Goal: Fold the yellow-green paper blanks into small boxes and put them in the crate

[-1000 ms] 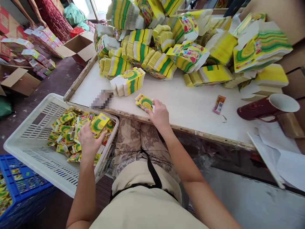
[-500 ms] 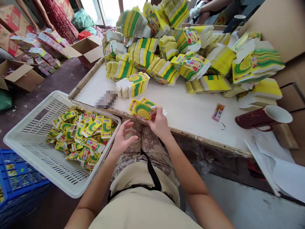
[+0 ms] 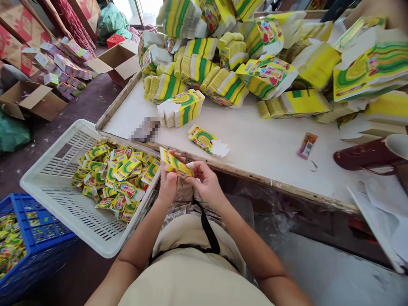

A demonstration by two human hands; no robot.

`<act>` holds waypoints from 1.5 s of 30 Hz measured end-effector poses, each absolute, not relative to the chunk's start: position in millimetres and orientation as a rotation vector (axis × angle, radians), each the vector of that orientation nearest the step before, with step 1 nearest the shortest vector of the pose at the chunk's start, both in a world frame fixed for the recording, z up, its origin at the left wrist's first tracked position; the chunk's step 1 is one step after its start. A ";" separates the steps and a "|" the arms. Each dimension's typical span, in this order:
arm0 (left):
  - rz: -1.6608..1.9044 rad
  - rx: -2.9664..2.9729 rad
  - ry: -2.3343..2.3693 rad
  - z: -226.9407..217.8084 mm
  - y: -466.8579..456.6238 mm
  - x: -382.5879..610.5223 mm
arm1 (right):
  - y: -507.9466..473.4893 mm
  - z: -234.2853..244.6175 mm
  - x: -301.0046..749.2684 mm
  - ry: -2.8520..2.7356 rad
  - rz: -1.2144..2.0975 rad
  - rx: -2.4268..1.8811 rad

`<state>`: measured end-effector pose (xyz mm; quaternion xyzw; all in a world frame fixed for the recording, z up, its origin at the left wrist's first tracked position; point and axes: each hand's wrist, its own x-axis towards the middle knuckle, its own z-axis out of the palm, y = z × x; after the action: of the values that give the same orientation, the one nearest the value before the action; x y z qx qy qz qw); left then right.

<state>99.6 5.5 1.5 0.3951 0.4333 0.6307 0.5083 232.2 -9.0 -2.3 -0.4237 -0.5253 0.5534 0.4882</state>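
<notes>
Between my two hands, just off the table's front edge, is a small yellow-and-green carton (image 3: 176, 165). My left hand (image 3: 168, 182) grips its left end, with the thumb in front and the fingers behind. At the carton's right end, my right hand (image 3: 205, 180) pinches it between thumb and fingers. A few flat cartons (image 3: 204, 139) lie on the table beyond my hands, white flaps pointing right. To the left of my hands, a white plastic basket (image 3: 51, 178) holds a heap of similar small cartons (image 3: 119, 174).
Piled stacks of flat cartons (image 3: 197, 66) cover the back of the white table (image 3: 255, 146). A maroon mug (image 3: 363, 155) lies tilted at right, near a small sachet (image 3: 307, 145). A blue crate (image 3: 41, 242) stands at lower left; open cardboard boxes (image 3: 35, 100) sit on the floor.
My right hand has brought one carton from the table edge toward me and left. My left hand, previously empty with fingers apart, has closed on it. The view has shifted slightly.
</notes>
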 end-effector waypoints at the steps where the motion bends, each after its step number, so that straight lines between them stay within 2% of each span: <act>1: 1.508 1.000 1.045 -3.0 3.2 96.9 | -7.7 -3.8 236.2 -1.291 1.312 -1.034; 6: 1.512 1.052 1.290 -9.1 -1.9 82.5 | -5.6 -7.5 251.0 -1.513 1.006 -1.120; 11: 1.322 1.419 1.150 19.6 0.9 46.6 | -3.3 -4.9 266.5 -1.779 0.482 -1.142; 13: 1.150 1.669 1.179 31.6 1.0 37.8 | -6.3 -1.3 268.0 -1.908 0.316 -1.085; 15: 0.831 1.874 1.237 38.0 -0.9 39.5 | -12.2 3.0 265.2 -2.022 0.253 -0.954; 18: 0.538 1.941 1.281 36.2 -7.1 55.5 | -22.3 7.5 259.1 -1.993 0.297 -0.876; 21: 0.603 1.942 1.380 26.1 -15.8 71.7 | -26.6 7.0 256.5 -1.614 0.491 -1.069; 26: 0.790 2.181 1.201 10.1 -26.2 86.1 | -18.5 -4.8 250.2 -1.185 1.437 -1.079; 29: 0.904 2.267 1.139 5.8 -27.3 88.5 | -13.9 -14.7 245.0 -1.014 1.701 -0.994; 32: 0.849 2.242 1.212 2.8 -25.6 87.6 | -15.3 -20.3 242.1 -0.985 1.629 -0.964; 34: 0.773 2.160 1.233 -0.7 -23.1 87.2 | -19.2 -19.6 241.6 -1.153 1.521 -0.941; 38: 0.851 1.986 1.265 -10.4 -17.1 89.0 | -25.7 -15.7 242.9 -1.648 1.148 -0.950; 41: 0.892 2.016 1.421 -12.7 -16.0 87.7 | -24.4 -19.4 247.3 -1.725 0.909 -1.015; 45: 0.767 2.126 1.610 -4.7 -21.0 76.6 | -19.9 -27.1 256.0 -1.811 0.832 -1.041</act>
<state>76.6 -21.0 -4.7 0.7532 0.5706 0.2716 0.1825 256.0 -19.9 -27.1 -0.4174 -0.7265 0.3338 0.4320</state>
